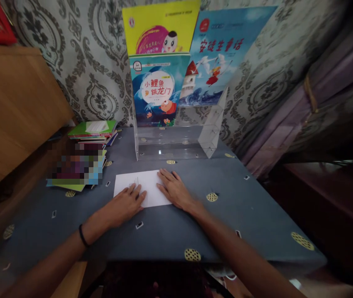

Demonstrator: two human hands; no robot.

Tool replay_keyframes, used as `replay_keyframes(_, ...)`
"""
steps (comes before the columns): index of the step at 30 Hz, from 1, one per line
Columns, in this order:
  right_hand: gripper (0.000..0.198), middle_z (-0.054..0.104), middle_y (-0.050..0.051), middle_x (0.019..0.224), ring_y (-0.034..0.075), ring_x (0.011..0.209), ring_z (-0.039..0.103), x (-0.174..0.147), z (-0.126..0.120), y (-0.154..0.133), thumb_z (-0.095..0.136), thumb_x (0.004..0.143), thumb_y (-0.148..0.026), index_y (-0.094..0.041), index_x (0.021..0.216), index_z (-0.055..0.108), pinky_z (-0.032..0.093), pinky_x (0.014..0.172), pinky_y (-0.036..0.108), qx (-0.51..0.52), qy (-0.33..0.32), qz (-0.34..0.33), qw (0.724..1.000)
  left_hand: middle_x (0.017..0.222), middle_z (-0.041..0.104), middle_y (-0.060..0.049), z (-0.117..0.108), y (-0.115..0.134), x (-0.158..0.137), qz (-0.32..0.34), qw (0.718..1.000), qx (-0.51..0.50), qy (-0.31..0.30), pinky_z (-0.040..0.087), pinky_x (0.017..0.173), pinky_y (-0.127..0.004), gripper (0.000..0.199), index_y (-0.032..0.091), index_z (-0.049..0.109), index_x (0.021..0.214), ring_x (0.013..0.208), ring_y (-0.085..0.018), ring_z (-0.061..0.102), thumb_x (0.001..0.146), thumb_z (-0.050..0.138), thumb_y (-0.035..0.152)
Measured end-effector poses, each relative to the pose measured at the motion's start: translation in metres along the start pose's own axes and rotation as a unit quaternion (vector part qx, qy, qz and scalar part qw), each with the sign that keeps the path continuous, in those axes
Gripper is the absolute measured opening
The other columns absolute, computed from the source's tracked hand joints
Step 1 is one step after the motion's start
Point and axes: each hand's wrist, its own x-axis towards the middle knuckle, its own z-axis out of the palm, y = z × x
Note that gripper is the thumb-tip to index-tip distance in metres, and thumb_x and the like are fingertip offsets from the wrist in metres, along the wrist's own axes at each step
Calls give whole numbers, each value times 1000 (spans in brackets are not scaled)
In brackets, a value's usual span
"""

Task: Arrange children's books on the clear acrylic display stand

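Observation:
A white sheet of paper [153, 188] with a little faint print on its left part lies flat on the cloth-covered table. Across its left lower part rests my left hand [126, 203], palm down with the fingers apart. My right hand [176, 189] lies on the sheet's right side, its fingers stretched out toward the upper edge. Neither hand grips anything. Part of the paper is hidden under both hands.
Behind the paper stands a clear acrylic book rack [209, 138], bearing a yellow book [160, 20], a carp picture book [154, 91] and a blue storybook [226, 49]. Book piles [92, 130] lie at the left beside a wooden cabinet [18, 111]. A purple curtain [288, 111] hangs at right.

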Motion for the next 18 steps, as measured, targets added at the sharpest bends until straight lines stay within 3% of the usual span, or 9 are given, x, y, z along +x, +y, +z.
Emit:
replay_keyframes(5, 51, 46, 18, 156, 27, 148, 38, 0, 0, 1, 38, 104, -36, -11, 148, 49, 29, 122, 52, 3, 5, -4, 1000, 156, 42, -24, -28, 2, 5, 17, 994, -21, -109, 48, 107, -46, 53, 13, 35, 151, 144, -34, 44, 98, 40, 12)
replay_keyframes(9, 50, 46, 17, 156, 27, 148, 38, 0, 1, 3, 40, 104, -35, -14, 148, 50, 29, 121, 53, 3, 6, -10, 1000, 158, 33, -31, -40, 16, 12, -2, 987, 3, -158, 54, 98, -51, 70, 9, 30, 154, 143, -44, 41, 86, 43, -3)
replay_keyframes(14, 50, 45, 19, 156, 27, 148, 38, -2, -3, 1, 40, 104, -35, -11, 147, 50, 28, 122, 52, 18, 1, -5, 1000, 157, 35, -33, -38, 29, 14, -17, 987, 39, -153, 56, 94, -56, 76, 6, 31, 154, 141, -48, 42, 80, 45, -8)
replay_keyframes(18, 47, 50, 18, 153, 28, 146, 41, -2, -6, 0, 40, 104, -34, -12, 141, 56, 29, 121, 54, 44, 6, 0, 999, 151, 47, -29, -27, 29, 13, -27, 993, 61, -101, 56, 95, -53, 73, 8, 38, 149, 135, -42, 52, 79, 44, -9)
